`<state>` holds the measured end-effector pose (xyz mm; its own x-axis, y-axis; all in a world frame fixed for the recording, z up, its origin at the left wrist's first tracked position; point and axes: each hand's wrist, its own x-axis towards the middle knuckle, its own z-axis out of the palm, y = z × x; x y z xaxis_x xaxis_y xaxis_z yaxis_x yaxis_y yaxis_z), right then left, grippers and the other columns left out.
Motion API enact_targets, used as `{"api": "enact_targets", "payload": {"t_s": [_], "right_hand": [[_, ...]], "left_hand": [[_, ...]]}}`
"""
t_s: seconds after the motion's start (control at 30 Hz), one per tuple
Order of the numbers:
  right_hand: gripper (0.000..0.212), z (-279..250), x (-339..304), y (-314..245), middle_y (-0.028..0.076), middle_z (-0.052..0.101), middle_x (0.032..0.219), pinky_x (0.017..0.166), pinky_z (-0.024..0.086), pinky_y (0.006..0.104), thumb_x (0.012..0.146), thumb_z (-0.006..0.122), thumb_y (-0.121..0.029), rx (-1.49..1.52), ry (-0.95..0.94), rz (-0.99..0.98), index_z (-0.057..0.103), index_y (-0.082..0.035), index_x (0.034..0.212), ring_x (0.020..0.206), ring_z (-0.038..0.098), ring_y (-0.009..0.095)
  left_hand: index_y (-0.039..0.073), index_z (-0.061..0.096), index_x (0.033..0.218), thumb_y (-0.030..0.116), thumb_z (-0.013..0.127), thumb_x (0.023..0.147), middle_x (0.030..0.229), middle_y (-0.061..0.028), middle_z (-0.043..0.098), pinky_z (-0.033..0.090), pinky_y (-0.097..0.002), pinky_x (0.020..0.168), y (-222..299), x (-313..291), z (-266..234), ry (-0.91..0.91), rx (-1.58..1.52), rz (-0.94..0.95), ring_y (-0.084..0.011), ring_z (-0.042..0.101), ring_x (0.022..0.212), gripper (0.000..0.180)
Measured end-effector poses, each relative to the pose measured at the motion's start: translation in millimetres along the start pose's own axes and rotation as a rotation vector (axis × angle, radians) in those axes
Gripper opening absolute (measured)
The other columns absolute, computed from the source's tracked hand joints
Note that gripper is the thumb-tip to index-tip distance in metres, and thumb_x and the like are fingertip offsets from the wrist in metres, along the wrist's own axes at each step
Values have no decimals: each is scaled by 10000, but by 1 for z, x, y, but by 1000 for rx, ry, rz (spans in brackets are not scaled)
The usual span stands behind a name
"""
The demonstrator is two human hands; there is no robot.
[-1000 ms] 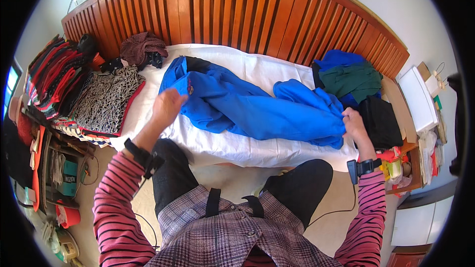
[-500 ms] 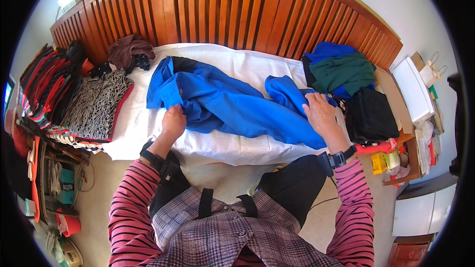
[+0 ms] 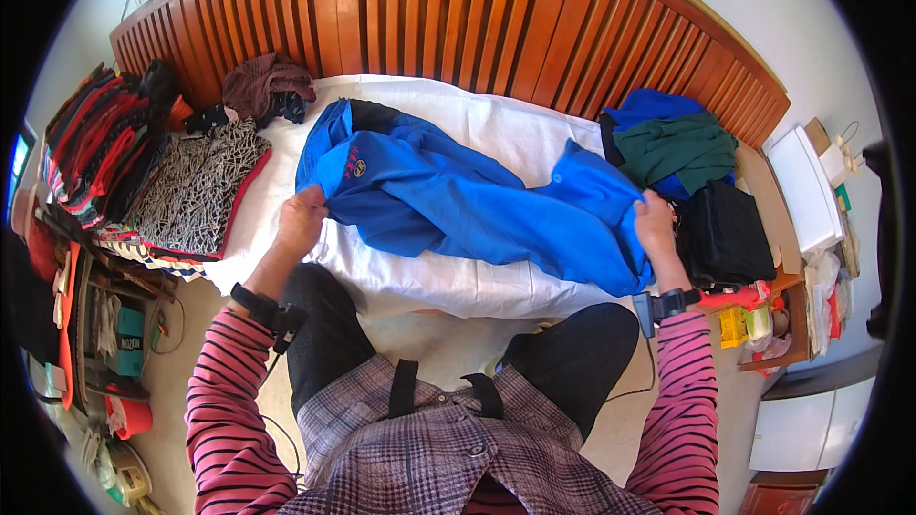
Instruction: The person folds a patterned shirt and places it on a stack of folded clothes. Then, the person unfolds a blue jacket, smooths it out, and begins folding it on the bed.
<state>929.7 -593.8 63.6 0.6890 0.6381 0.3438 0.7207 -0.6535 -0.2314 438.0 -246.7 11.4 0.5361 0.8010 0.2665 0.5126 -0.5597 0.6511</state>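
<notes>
A blue work jacket (image 3: 477, 215) lies stretched sideways across the white sheet (image 3: 382, 286), rumpled, with a dark lining showing at its far left part. A small round emblem with red lettering is on its left part. My left hand (image 3: 303, 219) is closed on the jacket's near left edge, thumb and fingers pinched together. At the other end my right hand (image 3: 655, 225) grips a bunched part of the jacket, its fingers curled round the cloth. Between the two hands the cloth runs in long loose folds.
On the left stand a stack of folded clothes (image 3: 95, 148), a grey patterned garment (image 3: 196, 191) and a brown knit piece (image 3: 267, 81). On the right lie a green garment (image 3: 673, 148) and black folded clothing (image 3: 727, 234). A slatted wooden headboard (image 3: 458, 24) rises behind.
My left hand has moved left, pulling the jacket's edge so that its emblem shows more fully. My right hand has shifted right and gone from spread fingers to gripping the cloth.
</notes>
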Motion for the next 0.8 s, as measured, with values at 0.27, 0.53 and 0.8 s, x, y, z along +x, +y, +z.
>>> {"api": "enact_targets", "payload": {"t_s": [0.27,0.53,0.8], "right_hand": [[269,-23,-24,73,264,665,913,788,502,480,964,551,-241,224,9,210,627,16,933,908,649,446],[323,-15,-55,9,193,609,1212,969,456,457,878,621,-115,-390,-55,-57,581,-18,1183,1142,566,379],[573,-22,-81,-117,141,458,1419,1081,371,499,835,685,-104,17,-150,-725,490,-102,1374,1336,428,329]], "left_hand": [[10,535,946,-90,511,819,881,-153,575,493,-374,751,-9,0,-59,229,241,355,-325,610,854,163],[35,485,1077,-58,580,832,1048,-186,580,500,-437,801,-15,-15,-37,217,127,31,-379,611,964,278],[102,476,1383,193,738,819,1404,-151,491,374,-488,1070,69,-47,12,-133,383,512,-344,456,1321,629]]}}
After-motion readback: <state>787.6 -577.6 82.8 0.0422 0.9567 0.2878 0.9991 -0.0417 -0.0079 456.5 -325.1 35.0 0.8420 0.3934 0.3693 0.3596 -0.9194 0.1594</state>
